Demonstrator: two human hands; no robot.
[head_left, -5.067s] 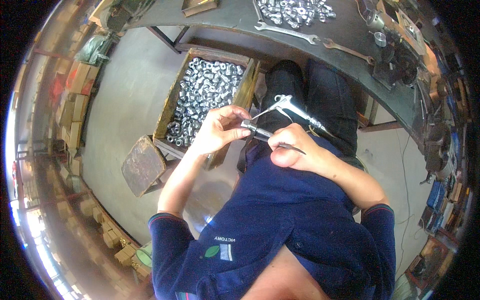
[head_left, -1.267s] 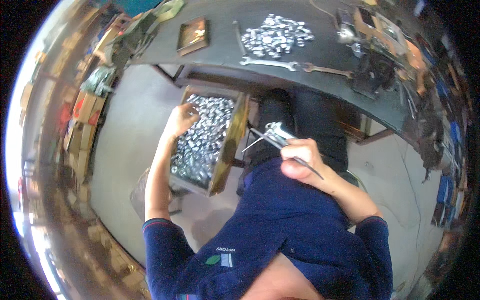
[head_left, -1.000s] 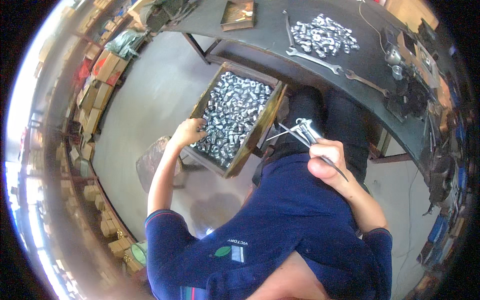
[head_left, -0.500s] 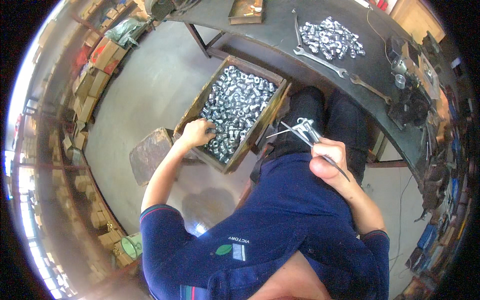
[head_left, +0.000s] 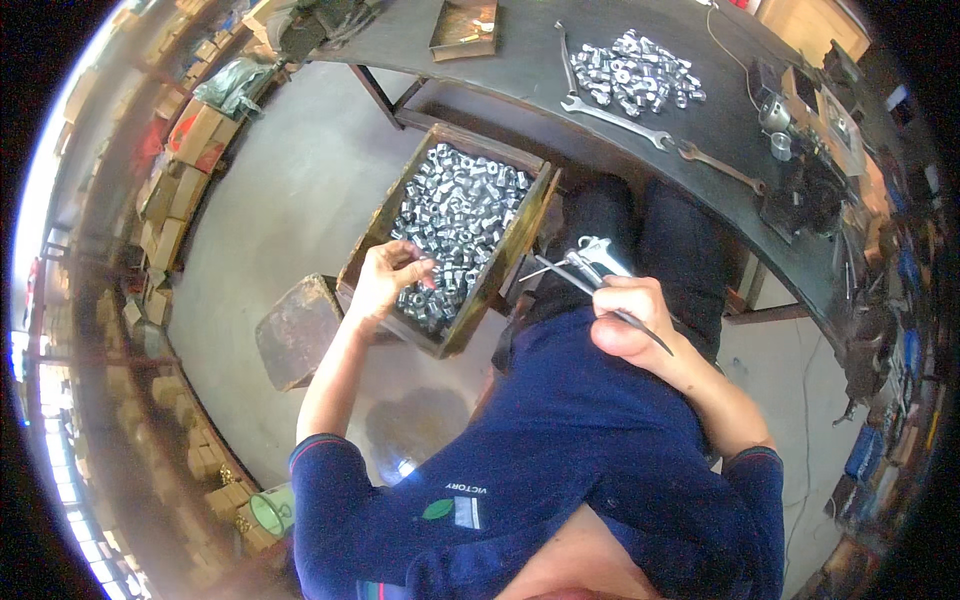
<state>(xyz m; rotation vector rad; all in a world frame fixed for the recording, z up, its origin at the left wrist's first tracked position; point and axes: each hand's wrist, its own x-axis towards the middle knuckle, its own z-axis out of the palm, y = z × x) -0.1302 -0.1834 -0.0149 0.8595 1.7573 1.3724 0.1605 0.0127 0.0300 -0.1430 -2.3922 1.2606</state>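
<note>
My left hand (head_left: 385, 282) is over the near left part of a wooden box (head_left: 530, 222). Its thumb and fingers are bent but look apart, close above a heap of small shiny metal fittings (head_left: 460, 205); I make out nothing between them. In front of my lap, my right hand (head_left: 632, 312) is closed round a slim dark-grey metal tool (head_left: 655, 338) with a tapering, slightly curved end. Bright silvery metal pieces (head_left: 605, 258) and a thin rod (head_left: 537, 271) stick out beyond the same fist. The fingers hide how these parts join.
On the dark workbench (head_left: 520, 75) lie a pile of similar fittings (head_left: 640, 72), a double-ended wrench (head_left: 618, 121), more wrenches and a shallow tray (head_left: 465, 28). A worn block-like seat (head_left: 298, 332) stands left of the box. Shelves with cartons (head_left: 185, 195) line the left side.
My left hand has lifted slightly off the fittings, and its thumb has come away from the fingers. My right hand keeps its grip on the metal tool. The whole view has shifted a little.
</note>
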